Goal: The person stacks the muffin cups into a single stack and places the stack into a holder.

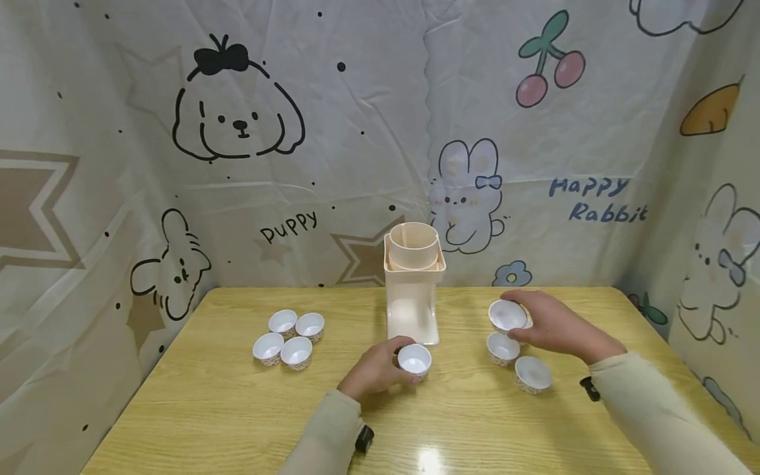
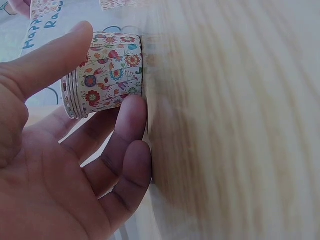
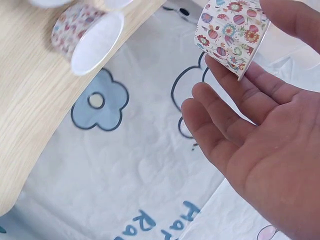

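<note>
The left hand (image 1: pixel 378 369) grips stacked, pleated, flower-printed cups (image 2: pixel 112 70); the right hand (image 1: pixel 552 323) pinches a tapered, white-lined cup (image 1: pixel 507 315).

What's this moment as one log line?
left grip: holds cup stack on table | right grip: holds floral cup, raised | beige stand: upright

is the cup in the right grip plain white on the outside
No, the right wrist view shows the paper cup in the right grip with a colourful floral print outside.

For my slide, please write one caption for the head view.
Left hand and right hand grip patterned cups; beyond the left stands a cream holder; more cups rest farther left.
</note>
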`<state>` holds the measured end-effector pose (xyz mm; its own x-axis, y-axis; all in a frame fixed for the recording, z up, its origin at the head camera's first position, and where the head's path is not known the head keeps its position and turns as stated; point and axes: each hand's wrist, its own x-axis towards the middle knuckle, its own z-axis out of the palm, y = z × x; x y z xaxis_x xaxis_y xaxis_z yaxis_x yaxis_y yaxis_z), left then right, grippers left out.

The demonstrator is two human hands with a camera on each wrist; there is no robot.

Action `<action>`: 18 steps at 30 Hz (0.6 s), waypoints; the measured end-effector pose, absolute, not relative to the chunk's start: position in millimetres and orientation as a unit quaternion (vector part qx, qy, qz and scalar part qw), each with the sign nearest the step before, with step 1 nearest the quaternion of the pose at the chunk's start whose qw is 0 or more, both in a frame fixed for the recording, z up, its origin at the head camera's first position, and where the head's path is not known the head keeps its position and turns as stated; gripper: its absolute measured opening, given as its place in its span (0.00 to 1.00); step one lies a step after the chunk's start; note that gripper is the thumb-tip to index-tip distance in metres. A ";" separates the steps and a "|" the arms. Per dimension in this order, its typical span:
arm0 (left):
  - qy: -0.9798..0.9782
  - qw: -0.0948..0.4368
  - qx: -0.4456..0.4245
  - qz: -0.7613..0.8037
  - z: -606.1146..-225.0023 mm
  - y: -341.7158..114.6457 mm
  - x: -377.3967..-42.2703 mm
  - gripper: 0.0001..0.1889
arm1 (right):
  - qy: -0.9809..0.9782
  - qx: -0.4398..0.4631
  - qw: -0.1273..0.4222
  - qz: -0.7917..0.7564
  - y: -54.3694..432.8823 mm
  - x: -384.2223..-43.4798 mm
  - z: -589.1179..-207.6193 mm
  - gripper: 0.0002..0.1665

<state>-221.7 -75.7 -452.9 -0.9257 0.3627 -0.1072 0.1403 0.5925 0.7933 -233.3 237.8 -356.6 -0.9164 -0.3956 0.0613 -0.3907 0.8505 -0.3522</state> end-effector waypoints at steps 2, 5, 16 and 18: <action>0.883 0.129 0.143 0.428 -453.1 -77.3 -221.8 0.31 | 0.959 -0.214 0.006 -0.184 232.9 -233.6 -358.2 0.37; 0.885 0.129 0.137 0.426 -452.8 -80.9 -221.1 0.31 | 0.954 -0.236 0.009 -0.186 223.6 -234.8 -361.8 0.37; 0.880 0.137 0.131 0.435 -448.9 -74.5 -222.2 0.31 | 0.946 -0.255 0.010 -0.199 202.0 -229.4 -367.0 0.39; 0.881 0.135 0.128 0.434 -449.4 -73.4 -222.3 0.29 | 0.945 -0.256 0.018 -0.205 194.6 -228.7 -367.3 0.39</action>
